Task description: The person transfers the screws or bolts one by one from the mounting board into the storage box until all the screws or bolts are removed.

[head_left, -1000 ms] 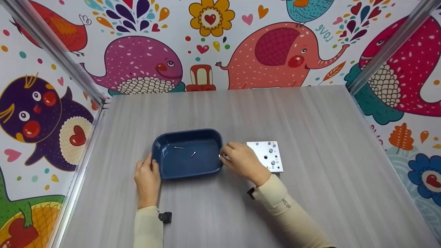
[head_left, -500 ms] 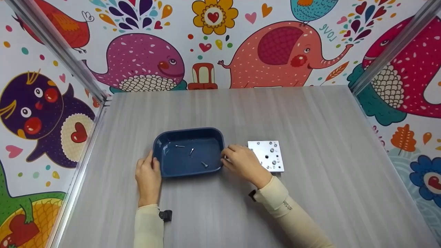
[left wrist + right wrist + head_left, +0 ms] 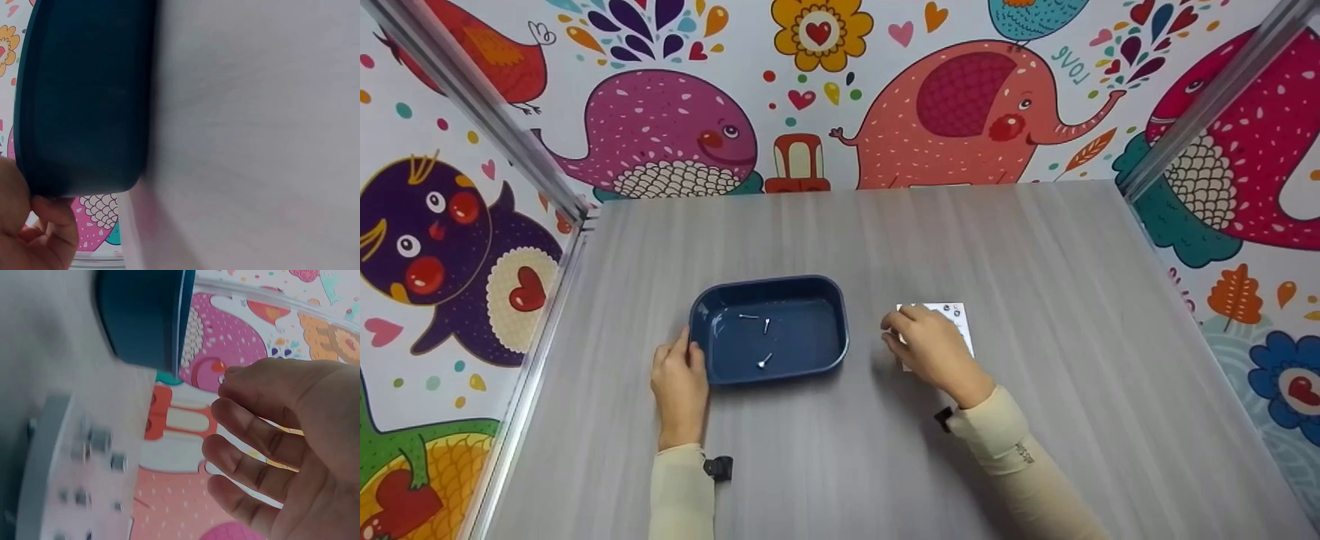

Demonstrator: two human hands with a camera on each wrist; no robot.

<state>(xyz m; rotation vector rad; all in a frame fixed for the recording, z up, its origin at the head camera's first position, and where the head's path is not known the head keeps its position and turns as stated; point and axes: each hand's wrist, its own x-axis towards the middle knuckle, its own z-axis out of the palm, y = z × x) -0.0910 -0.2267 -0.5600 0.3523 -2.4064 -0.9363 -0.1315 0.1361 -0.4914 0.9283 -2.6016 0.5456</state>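
A blue rectangular tray (image 3: 780, 379) stands on the table with several small silver screws inside; one screw (image 3: 765, 361) lies near its front wall. My left hand (image 3: 681, 386) grips the tray's left end, thumb at the rim; in the left wrist view, the fingers (image 3: 59, 216) sit at the tray's corner. To the right, my right hand (image 3: 934, 349) hovers over a white plate (image 3: 966, 341), hiding much of it. The right wrist view shows its fingers loosely bent, with nothing seen between them. Metal fasteners (image 3: 101, 437) stand up from the plate.
A grey wood-grain table (image 3: 840, 457) carries the tray and plate. Cartoon-printed walls (image 3: 802, 97) rise behind and at both sides, with metal posts (image 3: 495, 120) at the corners.
My right hand has let go of a screw into the tray and moved right, from the tray's right rim to over the plate. The dropped screw has slid left. My left hand stays put.
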